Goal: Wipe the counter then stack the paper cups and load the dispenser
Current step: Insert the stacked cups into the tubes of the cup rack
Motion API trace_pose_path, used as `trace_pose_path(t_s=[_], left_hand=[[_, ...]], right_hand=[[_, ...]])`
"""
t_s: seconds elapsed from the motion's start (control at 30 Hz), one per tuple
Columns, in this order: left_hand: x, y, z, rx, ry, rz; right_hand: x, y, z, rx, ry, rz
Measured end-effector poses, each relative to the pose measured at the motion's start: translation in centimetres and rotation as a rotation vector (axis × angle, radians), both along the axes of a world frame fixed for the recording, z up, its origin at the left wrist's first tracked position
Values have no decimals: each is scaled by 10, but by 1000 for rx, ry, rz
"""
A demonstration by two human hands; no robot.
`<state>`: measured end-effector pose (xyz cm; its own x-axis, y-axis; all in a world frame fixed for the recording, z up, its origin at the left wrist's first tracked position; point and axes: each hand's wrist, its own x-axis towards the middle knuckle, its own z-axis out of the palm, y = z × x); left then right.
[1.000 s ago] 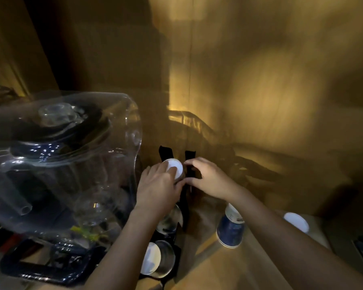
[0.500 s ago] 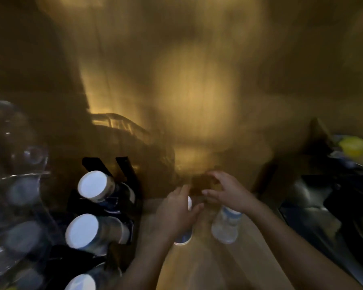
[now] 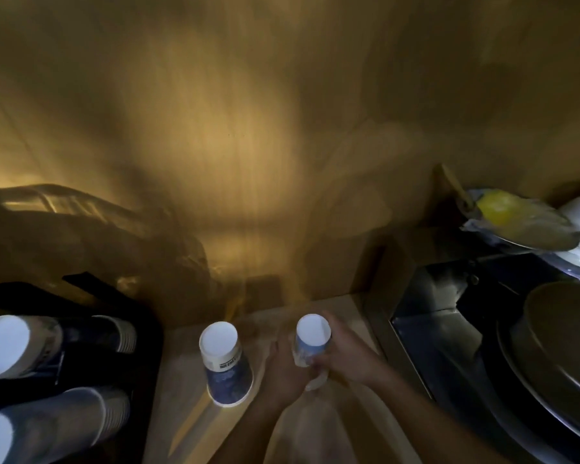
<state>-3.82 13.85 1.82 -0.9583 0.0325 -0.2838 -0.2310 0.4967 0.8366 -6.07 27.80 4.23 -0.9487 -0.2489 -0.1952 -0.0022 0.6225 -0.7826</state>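
You face a dim wooden wall, with the wooden bench point(image 3: 188, 406) below it. On your right sits a dark sink point(image 3: 449, 333) with stacked pans point(image 3: 563, 349), and a plate point(image 3: 529, 229) bearing something yellow beyond them. On your left the black dispenser point(image 3: 141, 339) holds sideways rows of paper cups point(image 3: 31, 343), white bases toward you. An upturned blue cup point(image 3: 226, 363) stands alone on the bench; its white band carries dark lettering too blurred to read. Just right of it, your left hand point(image 3: 282, 373) and right hand point(image 3: 349, 356) both wrap their fingers point(image 3: 329, 358) closed around another upturned cup point(image 3: 310, 343), motion-blurred.
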Motion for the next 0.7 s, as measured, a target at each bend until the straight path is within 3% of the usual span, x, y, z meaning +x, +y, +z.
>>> trace_pose_path(t_s=[0.23,0.43,0.7], left_hand=[[1,12,-21,6,9,24],[10,13,-35,107,-9,57],[19,12,-21,174,76,124]], right_hand=[[7,-6,-24,-83,-6,-116],[9,-3,-21,79,51,-18],[10,6,-3,-8,154,32]])
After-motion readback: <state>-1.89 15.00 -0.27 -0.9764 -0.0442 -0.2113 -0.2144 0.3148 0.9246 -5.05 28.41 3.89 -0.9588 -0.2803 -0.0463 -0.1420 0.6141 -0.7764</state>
